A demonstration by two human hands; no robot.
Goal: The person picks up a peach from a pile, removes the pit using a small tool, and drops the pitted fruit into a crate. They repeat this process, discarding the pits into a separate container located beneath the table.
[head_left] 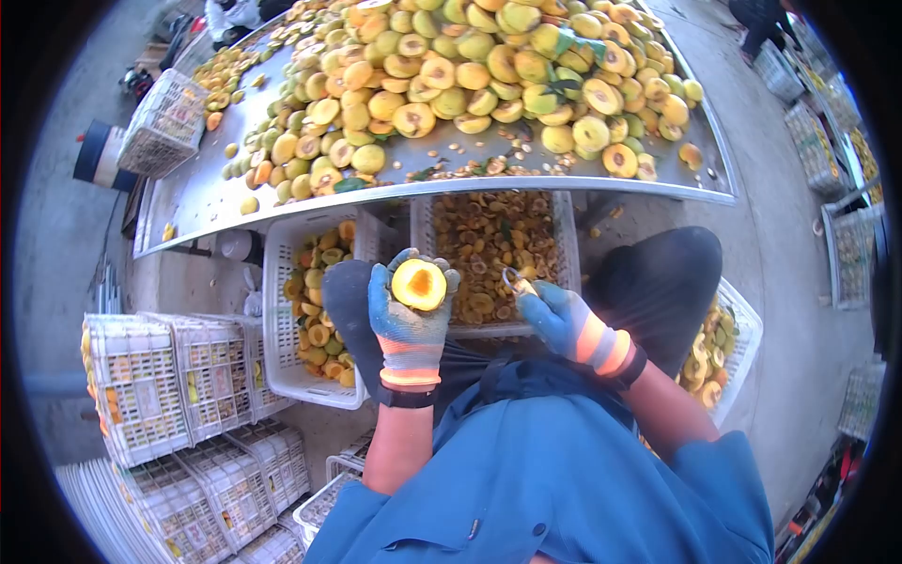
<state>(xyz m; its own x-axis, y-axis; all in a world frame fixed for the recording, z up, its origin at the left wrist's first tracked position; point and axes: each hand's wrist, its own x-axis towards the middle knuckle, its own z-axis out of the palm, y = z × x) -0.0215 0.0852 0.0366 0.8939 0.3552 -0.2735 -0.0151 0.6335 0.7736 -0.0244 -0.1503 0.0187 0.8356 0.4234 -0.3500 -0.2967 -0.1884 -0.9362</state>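
Observation:
A yellow peach half (419, 285) rests cut face up in my gloved left hand (410, 315), its fingers curled round it. A reddish-brown hollow shows in the middle of the cut face. My right hand (562, 320), in the same blue and orange kind of glove, is closed on a pitting tool (511, 276) with a curved metal loop at its tip. The loop is apart from the peach half. Beneath and between the hands stands a white crate (570, 235) of brownish pits and scraps.
A metal table (451, 187) ahead carries a large heap of halved peaches (470, 70). White crates of peach halves stand by my left leg (272, 310) and right leg (747, 348). Stacked full crates (141, 376) are at left. More crates (813, 150) line the right side.

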